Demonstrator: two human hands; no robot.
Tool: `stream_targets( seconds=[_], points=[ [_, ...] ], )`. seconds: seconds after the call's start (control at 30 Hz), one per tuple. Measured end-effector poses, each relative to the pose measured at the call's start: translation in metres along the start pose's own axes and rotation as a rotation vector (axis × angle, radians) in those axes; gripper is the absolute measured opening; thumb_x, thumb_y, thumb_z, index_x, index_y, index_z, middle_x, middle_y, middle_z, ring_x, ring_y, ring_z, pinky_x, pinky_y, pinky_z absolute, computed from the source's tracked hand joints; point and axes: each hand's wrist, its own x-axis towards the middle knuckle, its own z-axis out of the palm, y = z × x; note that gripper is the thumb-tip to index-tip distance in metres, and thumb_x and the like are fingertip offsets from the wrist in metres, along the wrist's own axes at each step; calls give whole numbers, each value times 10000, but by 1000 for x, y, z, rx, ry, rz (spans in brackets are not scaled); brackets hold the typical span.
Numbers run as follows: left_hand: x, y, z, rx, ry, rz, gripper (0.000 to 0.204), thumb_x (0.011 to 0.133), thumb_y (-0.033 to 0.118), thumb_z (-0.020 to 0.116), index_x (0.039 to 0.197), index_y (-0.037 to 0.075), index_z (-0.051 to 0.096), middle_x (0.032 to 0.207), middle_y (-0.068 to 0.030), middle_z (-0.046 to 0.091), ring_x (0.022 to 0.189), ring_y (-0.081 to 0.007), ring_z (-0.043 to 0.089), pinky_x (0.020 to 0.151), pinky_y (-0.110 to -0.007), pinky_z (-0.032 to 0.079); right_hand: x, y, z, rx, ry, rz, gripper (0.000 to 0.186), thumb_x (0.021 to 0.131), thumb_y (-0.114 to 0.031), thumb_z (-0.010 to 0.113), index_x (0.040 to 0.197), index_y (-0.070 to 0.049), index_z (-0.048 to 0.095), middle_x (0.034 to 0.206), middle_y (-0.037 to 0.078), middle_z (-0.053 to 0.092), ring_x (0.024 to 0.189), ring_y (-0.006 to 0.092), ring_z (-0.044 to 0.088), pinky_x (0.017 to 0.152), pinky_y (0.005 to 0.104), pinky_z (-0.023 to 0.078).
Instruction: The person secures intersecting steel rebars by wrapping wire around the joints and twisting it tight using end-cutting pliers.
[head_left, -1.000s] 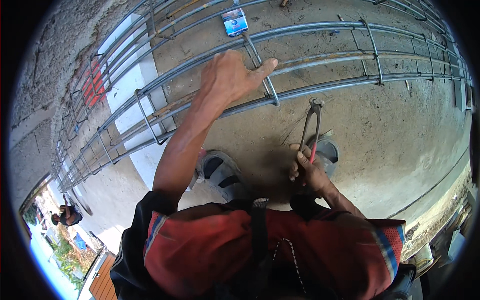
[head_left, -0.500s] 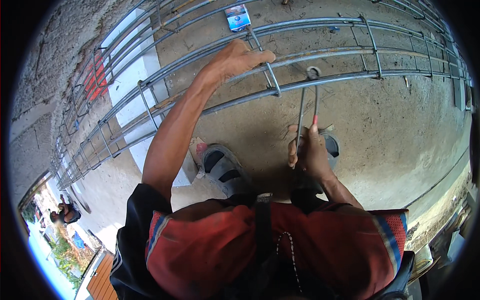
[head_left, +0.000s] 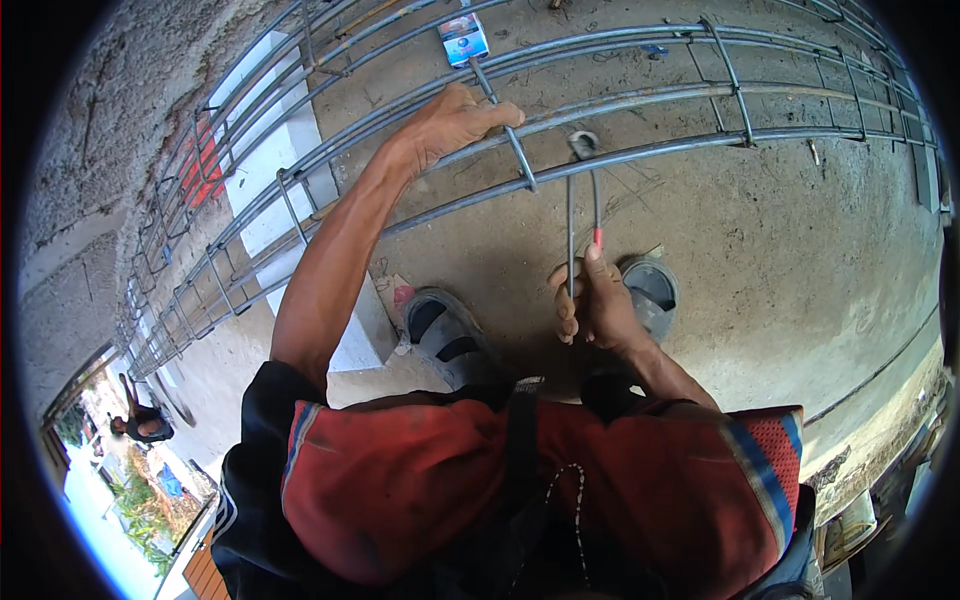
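A long cage of steel reinforcing bars (head_left: pixel 729 85) with square stirrups runs across in front of me. My left hand (head_left: pixel 452 128) is closed over its bars beside one stirrup (head_left: pixel 521 158), with the thumb lying toward that stirrup. Lower and to the right, my right hand (head_left: pixel 606 305) grips the handles of a pair of pincers (head_left: pixel 571 220), one of which has a red covering. The round pincer head points away from me, at the nearest bar to the right of the stirrup. I cannot tell whether its jaws touch anything.
A white block (head_left: pixel 350 330) lies under the cage at left, near a red object (head_left: pixel 201 160). Beyond the bars is a small blue-and-white box (head_left: pixel 464 42). My sandalled feet (head_left: pixel 447 335) stand on the concrete floor (head_left: pixel 780 250). Another person (head_left: pixel 145 420) is far left.
The pincers and my right hand have moved left, bringing the head closer to the stirrup. My left hand keeps its grip and sits slightly further left in view, as does the stirrup.
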Motion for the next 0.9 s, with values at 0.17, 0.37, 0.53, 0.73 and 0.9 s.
stream_targets(
  seconds=[0.17, 0.37, 0.53, 0.73, 0.9],
  points=[
    [2, -1, 1, -8, -36, -53, 377, 690, 454, 666, 646, 84, 605, 499, 58, 304, 468, -83, 274, 494, -268, 230, 3, 5, -9, 226, 44, -35, 647, 953, -515, 227, 863, 34, 558, 525, 82, 526, 388, 175, 533, 353, 247, 421],
    [1, 1, -2, -28, -17, -37, 408, 671, 413, 692, 480, 99, 515, 421, 23, 324, 378, -94, 262, 408, -296, 203, -1, 3, -2, -40, -57, 80, 661, 954, -519, 200, 818, 24, 551, 513, 74, 517, 386, 171, 522, 369, 247, 430],
    [4, -11, -1, -44, -3, 0, 424, 679, 426, 685, 473, 103, 503, 419, 27, 313, 381, -94, 257, 410, -301, 194, -1, 7, -12, 5, -49, 66, 678, 946, -537, 193, 813, 20, 556, 511, 80, 518, 379, 164, 520, 354, 248, 427],
    [5, -3, 4, -38, -28, -7, 456, 678, 460, 683, 470, 96, 503, 413, 29, 306, 370, -96, 257, 403, -308, 191, -11, -4, -23, -135, -134, 192, 701, 933, -563, 233, 792, 32, 576, 514, 78, 523, 382, 168, 522, 353, 254, 425],
    [-2, -19, -2, -14, 71, 13, 522, 676, 541, 680, 478, 86, 519, 411, 28, 311, 366, -109, 288, 404, -310, 197, -38, 6, -53, -508, -38, -57, 651, 943, -519, 293, 817, 39, 604, 539, 65, 535, 441, 128, 525, 421, 240, 412]
  ],
)
